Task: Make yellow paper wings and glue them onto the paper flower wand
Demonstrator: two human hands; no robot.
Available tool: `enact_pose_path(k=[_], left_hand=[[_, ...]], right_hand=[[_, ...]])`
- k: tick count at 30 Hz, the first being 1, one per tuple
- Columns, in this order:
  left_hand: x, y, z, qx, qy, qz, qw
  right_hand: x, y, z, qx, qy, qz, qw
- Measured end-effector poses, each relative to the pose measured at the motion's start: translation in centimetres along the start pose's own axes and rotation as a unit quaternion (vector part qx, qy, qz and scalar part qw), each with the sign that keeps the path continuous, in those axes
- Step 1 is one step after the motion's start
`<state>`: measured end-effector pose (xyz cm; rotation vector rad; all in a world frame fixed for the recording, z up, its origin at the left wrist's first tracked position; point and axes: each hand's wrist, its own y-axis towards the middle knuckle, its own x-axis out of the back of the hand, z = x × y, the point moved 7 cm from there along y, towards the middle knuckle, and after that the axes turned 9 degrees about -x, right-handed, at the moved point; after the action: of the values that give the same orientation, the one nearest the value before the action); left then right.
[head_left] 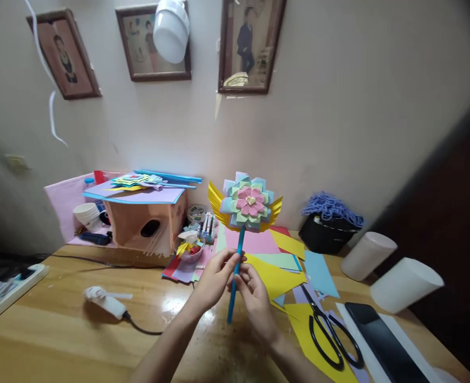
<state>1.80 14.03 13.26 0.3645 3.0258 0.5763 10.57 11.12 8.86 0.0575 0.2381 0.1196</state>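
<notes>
A folded paper flower (250, 202) with pink, green and blue petals stands upright above the table on a blue paper stem (240, 239). Yellow pleated paper wings (217, 205) spread out on both sides of it. My left hand (221, 274) is closed around the stem below the flower, thumb along its front. Slightly lower, my right hand (253, 290) pinches the same stem with its thumb and fingers. The stem's lower end sticks out beneath both hands, over the bare wood.
Scissors (326, 330) and a phone (386, 340) lie at right among coloured paper sheets (274, 274). A glue gun (106, 303) rests at left, its cord trailing right. Behind stand a pink box (174, 218), a black basket (324, 234) of blue cord and white rolls (406, 284).
</notes>
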Motion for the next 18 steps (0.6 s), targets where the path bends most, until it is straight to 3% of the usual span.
enact_pose_path(k=[4,7,9,13,15,18], left_hand=[[-1.3,-0.1,1.1,0.006,-0.010,-0.050,0.999],[-0.7,-0.2,1.2,0.005,0.001,-0.069,0.998],[-0.2,-0.2,1.1,0.008,-0.001,-0.075,0.997],[-0.5,-0.5,1.2,0.082,-0.052,-0.032,0.995],[-1.1,-0.9,1.2,0.122,-0.064,-0.009,0.990],[-1.9,-1.3,1.0,0.158,-0.069,0.020,0.985]], right_hand=[[-0.4,0.2,0.0,0.003,-0.007,0.041,0.999],[0.5,0.8,0.9,-0.017,-0.156,0.133,0.979],[2.6,1.6,2.0,-0.019,-0.268,0.161,0.950],[10.0,4.0,5.4,0.004,-0.222,-0.021,0.975],[11.5,4.2,6.8,0.058,-0.144,-0.048,0.987],[11.4,3.6,8.2,0.149,-0.051,-0.038,0.987]])
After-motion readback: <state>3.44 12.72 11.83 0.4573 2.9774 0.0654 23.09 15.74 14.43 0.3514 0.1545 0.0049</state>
